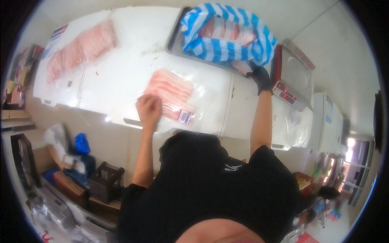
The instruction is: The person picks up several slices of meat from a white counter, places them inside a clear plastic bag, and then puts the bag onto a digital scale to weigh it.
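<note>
A clear plastic bag of sliced raw meat [170, 89] lies flat on the white freezer lid before me, with a small printed label [184, 116] near its lower right. My bare left hand [149, 109] rests at the bag's left edge, fingers curled; whether they pinch the plastic is unclear. On my right hand [259, 77] is a black glove. Its fingers hold a piece of raw meat [242, 66] at the lower right rim of a metal tray [176, 47]. A blue-and-white striped plastic bag [225, 51], gaping at the top, holds more meat slices [228, 32] on that tray.
More bagged meat slices [82, 48] lie at the far left of the white lids. Right of the tray stands a digital scale [288, 94] with a lit red display. Behind me at the left are a dark plastic stool [106, 179] and a blue bag [82, 143].
</note>
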Tool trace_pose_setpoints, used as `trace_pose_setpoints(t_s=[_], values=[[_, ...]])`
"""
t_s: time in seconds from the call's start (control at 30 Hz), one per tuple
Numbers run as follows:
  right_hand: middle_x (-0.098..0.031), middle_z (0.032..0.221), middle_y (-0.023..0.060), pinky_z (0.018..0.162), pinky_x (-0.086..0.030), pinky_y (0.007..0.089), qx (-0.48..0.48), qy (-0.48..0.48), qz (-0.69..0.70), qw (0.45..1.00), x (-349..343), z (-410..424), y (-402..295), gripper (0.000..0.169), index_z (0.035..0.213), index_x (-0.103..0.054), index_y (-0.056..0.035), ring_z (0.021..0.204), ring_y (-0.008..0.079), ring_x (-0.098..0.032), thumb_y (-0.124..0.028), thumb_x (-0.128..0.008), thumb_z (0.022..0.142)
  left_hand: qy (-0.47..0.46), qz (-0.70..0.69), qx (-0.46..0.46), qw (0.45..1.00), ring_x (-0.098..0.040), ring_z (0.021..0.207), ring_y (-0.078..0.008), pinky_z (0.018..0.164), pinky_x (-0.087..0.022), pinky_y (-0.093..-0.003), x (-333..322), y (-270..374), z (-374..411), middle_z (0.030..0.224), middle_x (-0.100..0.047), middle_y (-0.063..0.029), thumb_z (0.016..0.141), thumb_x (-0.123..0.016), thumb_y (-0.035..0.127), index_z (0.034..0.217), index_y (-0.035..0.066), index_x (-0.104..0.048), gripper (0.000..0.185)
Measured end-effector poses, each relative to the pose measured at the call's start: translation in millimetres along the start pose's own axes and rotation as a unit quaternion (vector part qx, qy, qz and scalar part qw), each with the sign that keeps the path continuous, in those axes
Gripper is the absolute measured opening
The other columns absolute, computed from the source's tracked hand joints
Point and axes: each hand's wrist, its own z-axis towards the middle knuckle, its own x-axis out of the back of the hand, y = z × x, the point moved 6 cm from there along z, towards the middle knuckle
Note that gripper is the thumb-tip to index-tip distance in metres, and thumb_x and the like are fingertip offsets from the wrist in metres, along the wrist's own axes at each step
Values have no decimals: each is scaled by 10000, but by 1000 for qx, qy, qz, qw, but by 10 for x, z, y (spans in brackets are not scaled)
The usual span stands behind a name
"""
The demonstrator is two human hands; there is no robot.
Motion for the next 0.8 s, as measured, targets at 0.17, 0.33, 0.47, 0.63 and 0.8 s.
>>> trace_pose_setpoints(t_s=[0.17, 0.33, 0.47, 0.63, 0.8], values=[[-717, 936, 215, 863, -544, 381, 84, 72, -17, 994, 349, -369, -46, 362, 961, -718, 39, 892, 322, -710, -272, -797, 793, 22, -20, 33, 999, -610, 1030, -307, 914, -464, -435, 14, 18, -19, 1026, -685, -108, 796, -779, 75, 905, 56, -749, 115], [-726, 1015, 74, 882, -502, 320, 29, -136, 418, 898, 724, -977, -584, 401, 1149, -683, 50, 978, 168, -662, -166, -805, 835, 0, -136, 176, 975, -638, 1020, -235, 869, -525, -377, -114, 321, -192, 1065, -696, -93, 905, -735, 116, 1085, 54, -730, 190], [-673, 1129, 41, 948, -476, 301, 2, -246, 525, 815, 341, -1476, -851, 432, 1178, -665, 37, 1065, 129, -598, -94, -837, 804, -116, -495, 325, 798, -668, 1028, -173, 879, -546, -325, -742, 1208, -333, 1113, -714, -77, 982, -661, 118, 1369, 35, -579, 404], [-571, 1351, 154, 1102, -399, 401, 90, -345, 607, 710, 159, -2067, -1067, 593, 1315, -585, 34, 1286, 280, -515, -360, -707, 888, -94, -515, 377, 764, -690, 975, -160, 831, -566, -289, -865, 1517, -530, 1039, -726, -65, 966, -688, 78, 1342, 24, -591, 392], [-218, 1685, 202, 1261, -194, 450, -92, -419, 902, 50, -543, -2555, -1146, 1142, 1634, -173, -34, 1536, 348, -264, -856, -398, 873, -30, -452, 299, 840, -685, 945, -132, 803, -560, -268, -899, 1646, -784, 1002, -733, -55, 935, -738, 78, 1211, 16, -673, 291]])
